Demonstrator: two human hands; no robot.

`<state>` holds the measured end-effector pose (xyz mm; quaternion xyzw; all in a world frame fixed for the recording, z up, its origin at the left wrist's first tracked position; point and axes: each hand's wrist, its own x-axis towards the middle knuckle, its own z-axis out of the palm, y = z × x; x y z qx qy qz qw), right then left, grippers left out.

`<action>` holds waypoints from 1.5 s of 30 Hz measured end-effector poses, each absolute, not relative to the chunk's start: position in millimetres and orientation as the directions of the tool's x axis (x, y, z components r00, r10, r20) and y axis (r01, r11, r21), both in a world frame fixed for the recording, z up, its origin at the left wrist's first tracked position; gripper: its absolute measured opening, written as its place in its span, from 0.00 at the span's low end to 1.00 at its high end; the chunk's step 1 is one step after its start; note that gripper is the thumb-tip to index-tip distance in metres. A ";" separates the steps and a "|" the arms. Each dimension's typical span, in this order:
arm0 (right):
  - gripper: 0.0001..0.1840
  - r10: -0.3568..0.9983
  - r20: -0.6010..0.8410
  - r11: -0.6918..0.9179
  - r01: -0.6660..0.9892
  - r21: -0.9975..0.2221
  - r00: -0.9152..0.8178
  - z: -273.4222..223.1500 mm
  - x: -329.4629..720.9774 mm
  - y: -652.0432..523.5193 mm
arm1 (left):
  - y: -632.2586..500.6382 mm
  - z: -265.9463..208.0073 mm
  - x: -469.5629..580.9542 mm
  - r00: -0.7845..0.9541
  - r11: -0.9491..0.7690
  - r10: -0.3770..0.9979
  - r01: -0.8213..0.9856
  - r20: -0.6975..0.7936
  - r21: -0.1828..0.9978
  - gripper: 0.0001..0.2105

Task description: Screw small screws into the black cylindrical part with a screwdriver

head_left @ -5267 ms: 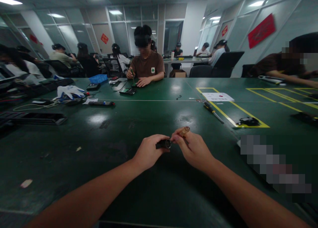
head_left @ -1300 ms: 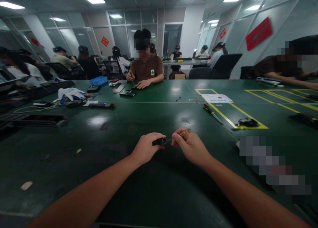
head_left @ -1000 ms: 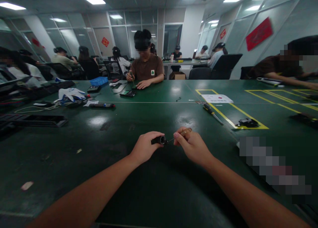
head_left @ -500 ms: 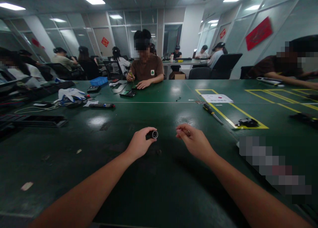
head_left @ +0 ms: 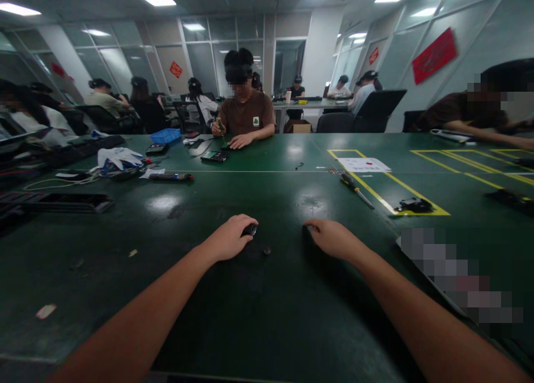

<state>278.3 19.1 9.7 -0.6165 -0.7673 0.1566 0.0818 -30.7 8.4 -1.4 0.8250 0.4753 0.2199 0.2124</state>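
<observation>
Left hand [head_left: 227, 239] is pinching a short dark cylinder [head_left: 250, 229] between thumb and fingers, open round end facing right, mid-counter; can't tell if the cylinder touches the counter [head_left: 267, 327]. Right hand [head_left: 331, 238] sits low, back of it up, fingers curled under, shadow right below; can't tell if it's gripping anything, underside hidden. Hands are well apart. Small dark part [head_left: 266, 250] lies on the counter between them, nearer the left hand and just beside the cylinder, detail too small to read. Beyond the right hand: black-and-yellow screwdriver [head_left: 356, 189], flat on the counter, shaft pointing back toward the wearer, just beside a yellow tape outline [head_left: 375, 194]. Black part [head_left: 415, 206] sits at the near corner of that outline, white sheet [head_left: 367, 165] overlaps it further back. Far right near edge: flat item, pixelated out. Left side: long black tray-like piece [head_left: 69, 202], slim dark tool with a red end [head_left: 171, 177], white-and-blue gloves [head_left: 120, 158], blue basket [head_left: 166, 134] behind. Co-worker in a brown shirt [head_left: 246, 113] across the counter, head bent, holding a thin upright tool [head_left: 222, 130] in one hand
</observation>
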 end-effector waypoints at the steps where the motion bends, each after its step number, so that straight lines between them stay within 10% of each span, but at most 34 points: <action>1: 0.22 0.973 -0.065 0.187 0.926 -0.329 -0.220 10.1 278.2 18.6 | 7.9 -0.8 -31.4 0.452 -0.458 0.877 0.690 0.159 0.561 0.18; 17: 0.22 0.971 -0.074 0.205 0.953 -0.224 -0.226 13.4 279.3 17.6 | -5.2 14.3 -26.3 0.446 -0.442 0.885 0.720 0.131 0.536 0.18; 30: 0.22 0.975 -0.078 0.189 0.960 -0.208 -0.209 14.5 277.7 17.2 | -25.8 9.1 20.1 0.668 -0.671 0.742 0.736 0.064 0.094 0.14; 35: 0.23 0.975 -0.083 0.186 0.962 -0.201 -0.206 13.1 279.1 17.6 | -14.9 17.9 -2.9 0.559 -0.588 0.807 0.736 0.190 0.336 0.12; 39: 0.23 0.972 -0.092 0.194 0.959 -0.205 -0.216 12.4 279.7 18.1 | 7.0 32.3 -56.1 0.105 -0.300 0.948 0.612 0.301 0.732 0.12; 45: 0.23 0.972 -0.089 0.198 0.958 -0.207 -0.220 11.3 279.7 19.0 | 29.0 44.2 -176.8 -0.523 -0.143 0.847 -0.052 0.095 0.988 0.08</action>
